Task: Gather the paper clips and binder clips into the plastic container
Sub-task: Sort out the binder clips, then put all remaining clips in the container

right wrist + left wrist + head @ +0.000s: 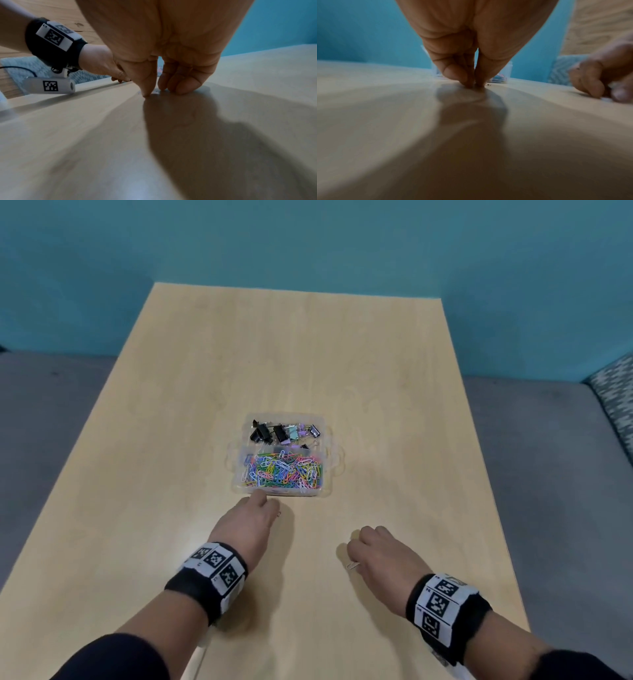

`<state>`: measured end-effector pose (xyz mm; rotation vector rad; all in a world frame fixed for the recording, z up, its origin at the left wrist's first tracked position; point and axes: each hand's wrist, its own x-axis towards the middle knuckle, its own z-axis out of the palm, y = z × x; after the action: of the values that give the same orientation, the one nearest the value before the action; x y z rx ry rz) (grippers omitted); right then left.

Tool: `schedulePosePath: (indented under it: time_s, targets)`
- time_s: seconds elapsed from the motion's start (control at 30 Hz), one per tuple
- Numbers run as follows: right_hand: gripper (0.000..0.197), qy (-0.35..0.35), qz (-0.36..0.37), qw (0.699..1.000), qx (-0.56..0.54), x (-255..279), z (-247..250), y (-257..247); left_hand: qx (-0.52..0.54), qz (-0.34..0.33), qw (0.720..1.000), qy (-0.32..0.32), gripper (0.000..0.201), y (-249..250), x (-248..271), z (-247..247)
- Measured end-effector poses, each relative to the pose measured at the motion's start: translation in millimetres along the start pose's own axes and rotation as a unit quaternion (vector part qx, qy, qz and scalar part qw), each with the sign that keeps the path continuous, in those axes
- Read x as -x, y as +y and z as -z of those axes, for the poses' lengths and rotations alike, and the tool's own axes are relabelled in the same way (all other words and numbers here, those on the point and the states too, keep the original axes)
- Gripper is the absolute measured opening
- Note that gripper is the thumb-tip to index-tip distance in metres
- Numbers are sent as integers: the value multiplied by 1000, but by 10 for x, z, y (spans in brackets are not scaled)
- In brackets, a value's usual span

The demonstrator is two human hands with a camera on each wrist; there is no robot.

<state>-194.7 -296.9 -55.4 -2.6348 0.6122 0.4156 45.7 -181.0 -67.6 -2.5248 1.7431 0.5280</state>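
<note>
A clear plastic container [331, 455] sits mid-table. Its far compartment holds binder clips [274, 433] and its near one holds coloured paper clips [284, 472]. My left hand [274, 510] is just in front of the container's near left corner. Its fingertips [467, 82] are pressed together on the table, pinching a small silver paper clip [279, 513] whose end sticks out [488, 84]. My right hand [356, 556] is nearer me and to the right. Thumb and curled fingers [180, 89] close on a silver paper clip [352, 566] lying flat on the wood.
The light wooden table [308, 354] runs to a teal wall at the back. Grey floor lies on both sides, with a patterned cushion [616, 398] at far right. Both wrists wear black bands with tag markers [215, 563].
</note>
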Motion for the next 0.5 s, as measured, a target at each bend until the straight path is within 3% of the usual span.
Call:
schedulePosePath:
  time_s: [0.13, 0.37, 0.5]
  targets:
    - [10, -15, -17, 999, -32, -1, 8, -29, 112, 72, 991, 29, 7, -15, -12, 11]
    - [22, -6, -41, 997, -59, -24, -11, -48, 196, 85, 976, 50, 27, 66, 42, 187]
    - [22, -9, -39, 997, -61, -6, 4, -96, 219, 99, 963, 120, 17, -35, -185, 522]
